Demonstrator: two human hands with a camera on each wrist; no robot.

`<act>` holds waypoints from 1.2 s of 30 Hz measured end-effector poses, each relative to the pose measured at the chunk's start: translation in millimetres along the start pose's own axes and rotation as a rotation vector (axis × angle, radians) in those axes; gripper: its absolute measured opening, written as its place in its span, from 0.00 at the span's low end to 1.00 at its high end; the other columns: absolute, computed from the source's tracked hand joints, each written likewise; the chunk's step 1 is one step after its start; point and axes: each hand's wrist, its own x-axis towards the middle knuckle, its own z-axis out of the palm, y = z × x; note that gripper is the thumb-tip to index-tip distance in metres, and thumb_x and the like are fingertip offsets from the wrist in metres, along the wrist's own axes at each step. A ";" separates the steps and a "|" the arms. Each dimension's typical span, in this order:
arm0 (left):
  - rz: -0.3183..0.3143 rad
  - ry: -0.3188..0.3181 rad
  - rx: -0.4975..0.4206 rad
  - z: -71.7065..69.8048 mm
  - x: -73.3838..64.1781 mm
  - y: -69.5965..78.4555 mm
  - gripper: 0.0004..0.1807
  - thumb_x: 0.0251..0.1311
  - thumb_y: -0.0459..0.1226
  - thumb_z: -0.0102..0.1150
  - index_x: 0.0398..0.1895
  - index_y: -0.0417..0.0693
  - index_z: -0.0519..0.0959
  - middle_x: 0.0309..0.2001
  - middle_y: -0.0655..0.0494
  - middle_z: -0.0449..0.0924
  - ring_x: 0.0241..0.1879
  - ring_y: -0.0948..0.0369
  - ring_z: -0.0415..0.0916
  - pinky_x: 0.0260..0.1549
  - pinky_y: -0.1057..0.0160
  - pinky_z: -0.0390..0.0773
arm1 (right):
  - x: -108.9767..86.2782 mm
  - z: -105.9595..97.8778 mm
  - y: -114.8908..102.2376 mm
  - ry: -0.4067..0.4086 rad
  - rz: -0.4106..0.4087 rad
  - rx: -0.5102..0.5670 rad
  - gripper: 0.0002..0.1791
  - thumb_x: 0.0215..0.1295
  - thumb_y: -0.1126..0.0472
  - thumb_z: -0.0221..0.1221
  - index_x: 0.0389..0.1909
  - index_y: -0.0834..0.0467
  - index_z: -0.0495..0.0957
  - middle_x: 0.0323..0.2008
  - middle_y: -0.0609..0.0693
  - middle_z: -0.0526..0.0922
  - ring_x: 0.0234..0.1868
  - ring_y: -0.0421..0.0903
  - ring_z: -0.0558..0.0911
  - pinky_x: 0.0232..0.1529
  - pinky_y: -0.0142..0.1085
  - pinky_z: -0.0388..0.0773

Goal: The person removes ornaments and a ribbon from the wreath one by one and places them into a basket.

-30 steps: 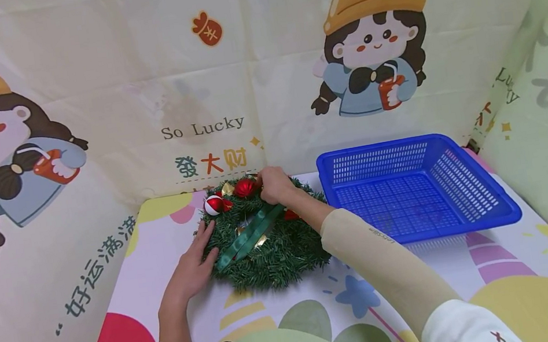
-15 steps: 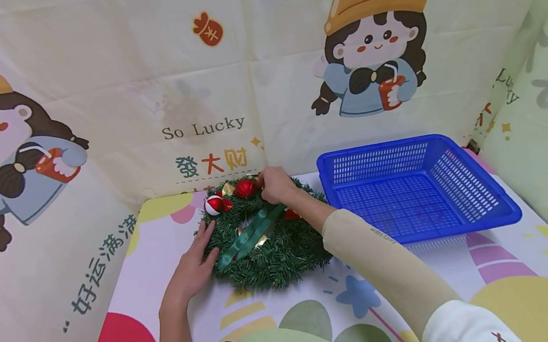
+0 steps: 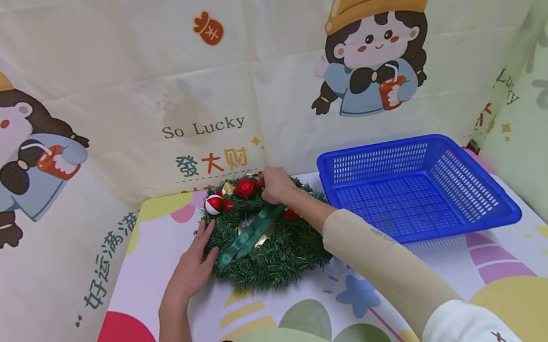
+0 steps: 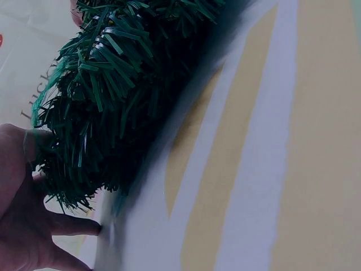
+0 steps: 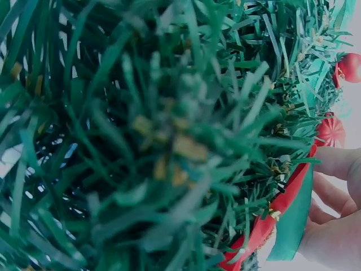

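On the left, we see the left hand (image 3: 195, 267) at the nine o'clock edge of the wreath (image 3: 277, 267), its thumb and fingers spread apart against the needles and clamped on nothing. Relative to that hand, the wreath lies towards three o'clock, flat on the table (image 3: 129, 285) (we take twelve as the side farthest from the person).

Working rightward along the wreath, we find a red-and-white ball (image 3: 213, 205) at ten o'clock, a gold leaf (image 3: 227, 188) at eleven and a red ball (image 3: 245, 187) just short of twelve. A green ribbon (image 3: 249, 237) slants across the middle, from eight o'clock up towards one.

There, at one o'clock, we find the right hand (image 3: 276, 185), its fingers curled and pinching the ribbon; in the right wrist view we see the green strip and its red edging (image 5: 268, 226) run up to the fingertips. From this grip, most of the wreath spreads towards six o'clock, with the red ball just beside the knuckles at nine.

Farthest right, at three o'clock from the wreath, we have a blue basket (image 3: 380, 163), its near left corner partly behind the right forearm (image 3: 370, 257).
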 end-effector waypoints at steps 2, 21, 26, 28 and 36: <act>-0.002 -0.003 -0.001 0.6 0.4 -0.9 0.36 0.82 0.42 0.46 0.86 0.56 0.47 0.86 0.47 0.37 0.83 0.37 0.40 0.76 0.32 0.51 | -0.1 0.5 0.7 0.001 0.001 0.001 0.22 0.68 0.71 0.58 0.62 0.59 0.83 0.60 0.56 0.85 0.46 0.49 0.78 0.37 0.35 0.72; 0.004 -0.003 0.000 -0.2 -0.3 -0.6 0.35 0.82 0.41 0.46 0.86 0.54 0.48 0.86 0.45 0.37 0.82 0.36 0.41 0.76 0.32 0.51 | -2.3 -2.7 -1.3 0.028 0.018 0.052 0.22 0.67 0.70 0.58 0.60 0.57 0.85 0.60 0.53 0.86 0.61 0.53 0.81 0.41 0.35 0.79; -0.002 -0.007 -0.001 -0.5 -0.7 0.6 0.36 0.82 0.42 0.46 0.86 0.55 0.47 0.86 0.45 0.37 0.82 0.36 0.41 0.76 0.32 0.51 | -5.3 -7.8 -3.8 0.017 0.022 0.047 0.21 0.69 0.66 0.59 0.61 0.57 0.84 0.60 0.52 0.86 0.62 0.53 0.81 0.50 0.38 0.83; -0.002 -0.007 -0.004 -0.4 -0.3 1.0 0.35 0.82 0.41 0.46 0.86 0.55 0.48 0.86 0.46 0.37 0.82 0.36 0.41 0.76 0.31 0.51 | -6.2 -9.8 -5.0 0.021 0.031 0.051 0.20 0.70 0.64 0.60 0.61 0.56 0.85 0.58 0.51 0.86 0.60 0.51 0.81 0.49 0.37 0.82; 0.020 0.009 0.013 -0.2 0.4 -1.9 0.35 0.82 0.41 0.46 0.86 0.54 0.48 0.86 0.45 0.38 0.82 0.36 0.42 0.76 0.31 0.52 | -13.1 -16.0 -8.8 0.068 -0.029 0.094 0.17 0.69 0.65 0.63 0.57 0.58 0.86 0.51 0.55 0.87 0.53 0.52 0.83 0.51 0.43 0.82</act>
